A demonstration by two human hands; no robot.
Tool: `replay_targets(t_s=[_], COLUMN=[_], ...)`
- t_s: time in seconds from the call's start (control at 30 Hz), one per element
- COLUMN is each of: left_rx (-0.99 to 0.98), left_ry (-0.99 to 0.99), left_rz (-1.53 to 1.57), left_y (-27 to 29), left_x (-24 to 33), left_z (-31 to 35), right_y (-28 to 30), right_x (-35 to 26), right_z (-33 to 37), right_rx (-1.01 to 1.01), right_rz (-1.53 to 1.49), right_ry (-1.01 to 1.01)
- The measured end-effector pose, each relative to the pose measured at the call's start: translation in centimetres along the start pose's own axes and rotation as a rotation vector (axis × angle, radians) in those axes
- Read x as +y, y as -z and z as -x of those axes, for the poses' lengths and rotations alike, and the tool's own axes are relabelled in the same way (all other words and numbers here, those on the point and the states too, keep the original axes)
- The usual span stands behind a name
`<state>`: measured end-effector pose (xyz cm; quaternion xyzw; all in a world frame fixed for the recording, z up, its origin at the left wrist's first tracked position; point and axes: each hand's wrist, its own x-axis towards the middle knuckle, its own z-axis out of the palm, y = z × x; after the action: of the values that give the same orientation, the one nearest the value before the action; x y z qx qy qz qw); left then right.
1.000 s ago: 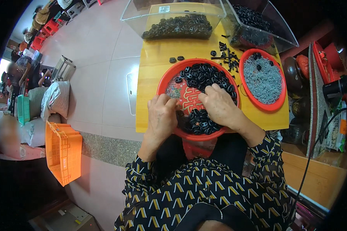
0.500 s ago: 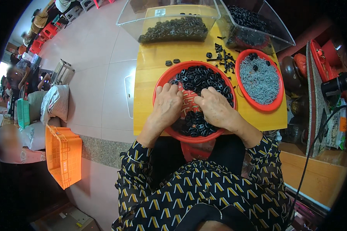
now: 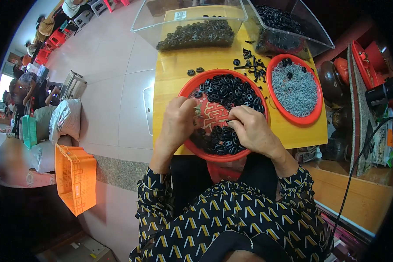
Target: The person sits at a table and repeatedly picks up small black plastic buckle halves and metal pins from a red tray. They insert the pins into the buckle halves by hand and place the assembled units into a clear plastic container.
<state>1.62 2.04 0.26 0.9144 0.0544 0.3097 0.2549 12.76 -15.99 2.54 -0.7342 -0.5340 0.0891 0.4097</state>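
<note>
A round red tray [image 3: 191, 145] holds many small black oval plastic pieces with two holes [image 3: 229, 89], heaped along its far and near sides. Its printed red and pale bottom shows between the heaps. My left hand [image 3: 177, 121] is over the tray's left rim with its fingers curled closed; whatever they hold is hidden. Above the right part of the tray, my right hand [image 3: 252, 131] pinches a small dark piece between thumb and forefinger, too small to make out clearly. Black pieces lie just beneath both hands.
A second red tray [image 3: 317, 111] of small silver screws stands right on the yellow table [image 3: 166, 94]. Black screw-like parts [image 3: 255, 67] lie loose beyond. Clear bins [image 3: 196, 32] of black parts stand at the back. An orange crate [image 3: 76, 181] sits left.
My left hand has lifted and shifted left, away from the pieces in the tray. My right hand has moved slightly right and nearer, with thumb and forefinger now pinched together.
</note>
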Motion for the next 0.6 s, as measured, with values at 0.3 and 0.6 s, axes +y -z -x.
replay_targets(t_s=[0.3,0.6], left_rx=[-0.276,-0.329], left_ry=[-0.046,-0.111], left_rz=[-0.146,-0.324], left_y=[-0.8,-1.8], left_x=[0.1,0.8], left_z=[0.5,0.0], right_y=[0.1,-0.4], right_x=[-0.5,-0.4], right_z=[1.4,2.1], right_rx=[0.021,0.025], right_rz=[-0.103,-0.156], right_ry=[-0.063,-0.073])
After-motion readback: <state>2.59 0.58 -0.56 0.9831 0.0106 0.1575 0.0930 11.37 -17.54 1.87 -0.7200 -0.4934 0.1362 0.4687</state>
